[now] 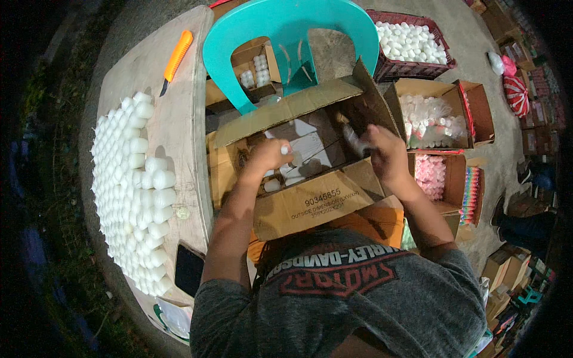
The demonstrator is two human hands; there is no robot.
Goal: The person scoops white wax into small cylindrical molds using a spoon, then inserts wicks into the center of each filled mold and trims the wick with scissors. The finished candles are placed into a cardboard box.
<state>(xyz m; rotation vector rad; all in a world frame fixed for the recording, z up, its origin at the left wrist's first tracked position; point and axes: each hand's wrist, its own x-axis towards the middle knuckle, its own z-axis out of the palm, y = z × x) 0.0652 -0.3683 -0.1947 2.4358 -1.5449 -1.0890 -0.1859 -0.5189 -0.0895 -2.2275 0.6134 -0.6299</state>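
ctn (316,218): brn | pcs (122,191): wht | chair (292,18): teal | cutter (178,55): orng | crate (413,71): maroon | bundle (516,96): red/wht striped

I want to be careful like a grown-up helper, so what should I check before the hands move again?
1. Box open on top: ok, its flaps are spread.
2. Knife blade tucked in: not ok, it sticks out, though the knife lies on the table, away from both hands.
3. Phone out of the box: ok, it's on the table.
4. White pieces on the table grouped together: ok.
5. Right hand empty: cannot tell, too blurry.
6. Left hand over the box: ok.
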